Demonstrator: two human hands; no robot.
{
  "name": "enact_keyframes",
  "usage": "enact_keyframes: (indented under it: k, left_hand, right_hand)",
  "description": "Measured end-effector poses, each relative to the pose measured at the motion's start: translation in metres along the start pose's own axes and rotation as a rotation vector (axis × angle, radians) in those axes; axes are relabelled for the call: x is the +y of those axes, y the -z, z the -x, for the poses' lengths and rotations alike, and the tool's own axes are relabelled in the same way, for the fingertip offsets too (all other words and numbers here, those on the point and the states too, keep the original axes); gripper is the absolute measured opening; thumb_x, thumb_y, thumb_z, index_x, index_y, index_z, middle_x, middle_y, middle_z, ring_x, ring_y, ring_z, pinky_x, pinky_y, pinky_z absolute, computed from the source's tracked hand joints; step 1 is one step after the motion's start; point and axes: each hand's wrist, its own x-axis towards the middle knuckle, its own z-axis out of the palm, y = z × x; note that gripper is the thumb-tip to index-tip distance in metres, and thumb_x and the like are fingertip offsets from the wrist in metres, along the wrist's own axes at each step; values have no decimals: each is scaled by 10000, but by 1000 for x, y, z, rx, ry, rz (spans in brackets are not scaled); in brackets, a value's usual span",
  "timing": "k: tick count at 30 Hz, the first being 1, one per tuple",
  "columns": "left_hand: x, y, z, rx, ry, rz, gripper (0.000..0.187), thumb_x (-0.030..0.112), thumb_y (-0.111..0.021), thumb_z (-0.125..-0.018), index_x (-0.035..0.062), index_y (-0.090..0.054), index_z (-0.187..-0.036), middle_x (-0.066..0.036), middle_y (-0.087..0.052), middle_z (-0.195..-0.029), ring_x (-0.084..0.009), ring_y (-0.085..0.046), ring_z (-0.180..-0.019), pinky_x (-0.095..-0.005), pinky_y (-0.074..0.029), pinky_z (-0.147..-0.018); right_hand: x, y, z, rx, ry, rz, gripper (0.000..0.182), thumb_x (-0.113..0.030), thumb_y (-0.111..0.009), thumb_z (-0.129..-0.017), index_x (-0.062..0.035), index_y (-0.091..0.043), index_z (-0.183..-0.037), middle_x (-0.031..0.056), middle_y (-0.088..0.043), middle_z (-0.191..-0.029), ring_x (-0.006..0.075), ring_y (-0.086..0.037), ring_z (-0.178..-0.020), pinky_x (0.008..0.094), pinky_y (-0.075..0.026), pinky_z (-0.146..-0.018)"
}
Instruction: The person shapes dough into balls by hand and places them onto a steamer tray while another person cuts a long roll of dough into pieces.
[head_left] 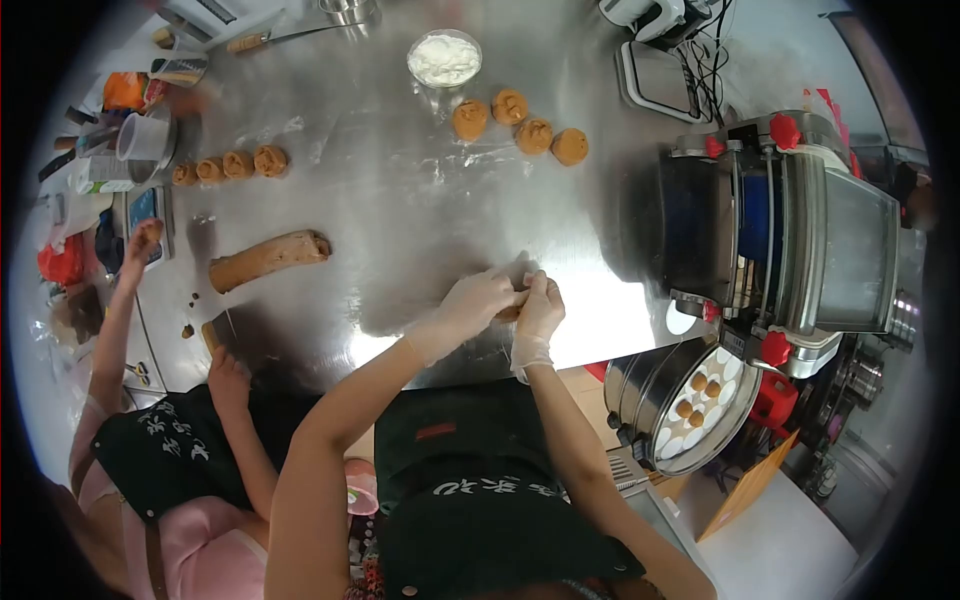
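Both of my hands wear thin clear gloves and meet over the steel table near its front edge. My left hand (pixel 474 306) is closed around a piece of brown dough (pixel 509 313), mostly hidden by the fingers. My right hand (pixel 541 312) presses against the same piece from the right, its fingers pinched together. Farther back lie several round brown dough pieces (pixel 534 135), beside a clear bowl of white powder (pixel 444 60). A thick brown dough log (pixel 268 260) rests to the left.
At left, a co-worker's hand (pixel 146 240) holds a dough lump by a scale (pixel 150 210); their other hand (pixel 229 378) is at a scraper (pixel 212 337). A roller machine (pixel 790 235) stands right, above a round steamer (pixel 640 385) with dough pieces inside. More dough pieces (pixel 237 164) sit back left.
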Motion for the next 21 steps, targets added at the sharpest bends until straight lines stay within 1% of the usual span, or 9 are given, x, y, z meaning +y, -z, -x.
enact_keyframes:
  k: [1, 4, 7, 10, 13, 16, 17, 18, 21]
  left_hand:
    - [1, -3, 10, 37, -25, -17, 313, 97, -632, -850, 89, -652, -1162, -63, -608, -1152, -283, -561, -1123, -367, -525, -910]
    - [6, -19, 29, 280, -88, -99, 338, 109, -571, -882, 48, -630, -1209, -88, -581, -1277, -282, -535, -1226, -372, -503, -995]
    - [-1, -36, 38, 366, -98, -274, 394, 111, -555, -886, 6, -602, -1263, -107, -545, -1358, -283, -506, -1295, -404, -467, -1067]
    - [1, -42, 37, 392, -60, -263, 420, 92, -559, -878, 12, -597, -1289, -120, -537, -1372, -287, -498, -1310, -433, -444, -1095]
    - [9, -33, 36, 495, -12, -93, 402, 46, -587, -870, 23, -607, -1272, -125, -544, -1338, -278, -512, -1280, -414, -454, -1077]
    - [27, -39, 43, 687, 261, 175, 431, 13, -662, -825, 48, -617, -1252, -113, -557, -1276, -274, -541, -1205, -408, -489, -1005]
    - [39, -49, 48, 753, 385, 284, 454, 5, -693, -803, 60, -620, -1248, -106, -563, -1252, -275, -553, -1174, -411, -503, -975]
    - [48, -55, 47, 800, 374, 304, 542, 7, -775, -735, 74, -602, -1244, -104, -572, -1188, -295, -570, -1095, -419, -527, -889]
    - [67, -68, 33, 733, 382, 314, 576, 14, -799, -706, 93, -591, -1238, -115, -576, -1171, -311, -577, -1078, -407, -536, -873]
  right_hand:
    - [2, -2, -3, -16, -2, 39, 195, -176, -597, -984, -3, -682, -1013, 99, -687, -877, 201, -640, -726, 340, -537, -659]
    - [23, -16, -6, 312, 919, 572, 141, -137, -683, -918, -53, -667, -1031, 111, -670, -868, 270, -659, -758, 372, -546, -674]
    - [31, -21, -15, 383, 1183, 662, 194, -100, -730, -859, -92, -650, -1036, 102, -655, -829, 308, -663, -778, 394, -546, -699]
    - [33, -23, -24, 396, 1195, 708, 144, -91, -708, -867, -89, -660, -1002, 100, -632, -792, 306, -658, -778, 388, -544, -724]
    - [29, -16, -28, 206, 1003, 783, 139, -119, -648, -928, -71, -684, -1053, 110, -653, -814, 279, -656, -768, 374, -539, -729]
    - [22, 9, -22, -23, 362, 248, 221, -180, -569, -996, -35, -686, -1114, 113, -682, -859, 221, -644, -769, 350, -529, -736]
    - [25, 15, -17, -38, 360, 268, 245, -194, -549, -1008, -24, -683, -1122, 109, -687, -866, 203, -639, -772, 344, -526, -735]
    - [27, 20, -13, -52, 361, 287, 269, -207, -529, -1020, -13, -680, -1130, 105, -692, -873, 185, -633, -774, 338, -523, -733]
    - [28, 23, -6, -89, 217, 203, 287, -226, -529, -1027, 11, -683, -1080, 94, -677, -847, 170, -625, -771, 338, -521, -711]
